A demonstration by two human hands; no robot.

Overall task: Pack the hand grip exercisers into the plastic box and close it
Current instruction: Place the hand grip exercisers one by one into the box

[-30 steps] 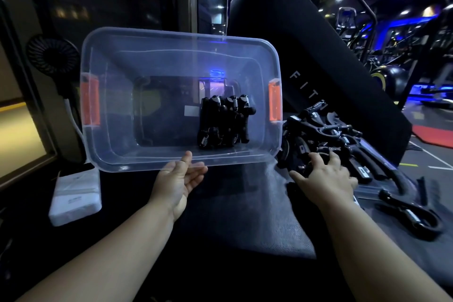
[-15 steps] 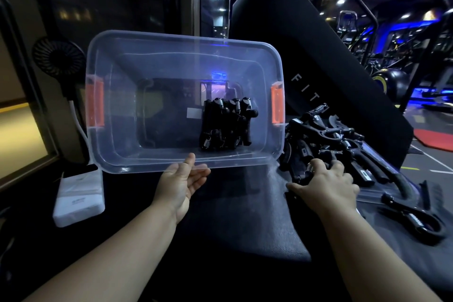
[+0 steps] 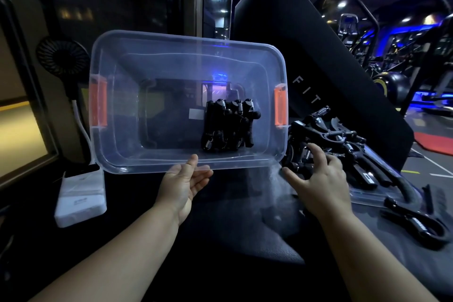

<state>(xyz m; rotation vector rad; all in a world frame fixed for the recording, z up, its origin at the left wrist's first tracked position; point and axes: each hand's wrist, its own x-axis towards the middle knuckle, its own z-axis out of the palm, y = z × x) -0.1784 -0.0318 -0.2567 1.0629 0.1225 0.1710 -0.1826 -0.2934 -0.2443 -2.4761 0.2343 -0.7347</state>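
1. Clear plastic box [image 3: 117,105], orange latches at both ends, is tipped so its open mouth faces the camera; lid off.
2. A tight bundle of black hand grip exercisers [image 3: 229,127] sits inside the box, right of centre, near the lower wall.
3. Left hand [image 3: 183,184]: grip released, palm up, thumb touching the near rim of the box, fingers underneath the rim.
4. Right hand [image 3: 318,179]: grip released, fingers spread over the loose pile of exercisers [image 3: 343,140] just right of the box; contact with the pile cannot be told.
5. The pile lies partly on a clear lid [image 3: 367,197] on the dark table [image 3: 245,228].
6. One exerciser [image 3: 421,224] lies apart, far right.
7. A white power bank [image 3: 81,196] sits left of the box, below a small black fan [image 3: 62,57].
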